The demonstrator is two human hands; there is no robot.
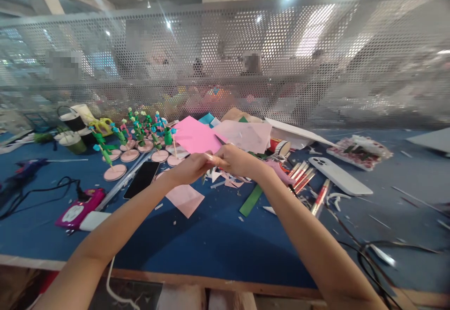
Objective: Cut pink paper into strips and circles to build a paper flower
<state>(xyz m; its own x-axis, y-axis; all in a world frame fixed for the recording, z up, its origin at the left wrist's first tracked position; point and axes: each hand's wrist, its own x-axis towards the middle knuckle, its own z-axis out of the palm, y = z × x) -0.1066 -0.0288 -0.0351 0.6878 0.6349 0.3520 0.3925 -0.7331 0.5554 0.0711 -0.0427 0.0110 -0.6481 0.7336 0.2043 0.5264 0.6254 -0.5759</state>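
Observation:
My left hand and my right hand meet above the middle of the table, fingertips touching. The left fingers are pinched together; whatever is between them is too small or hidden to name. From the closed right hand a dark pointed blade sticks up and to the left, as on a pair of scissors; the handles are hidden. Behind the hands lies a bright pink sheet of paper, beside a pale pink sheet. Paper scraps and a pale pink piece lie beneath them.
Paper-flower models on round bases stand to the left, near a black phone and a magenta power strip. At right are a white phone, red-and-white sticks and cables. A perforated metal screen rises behind.

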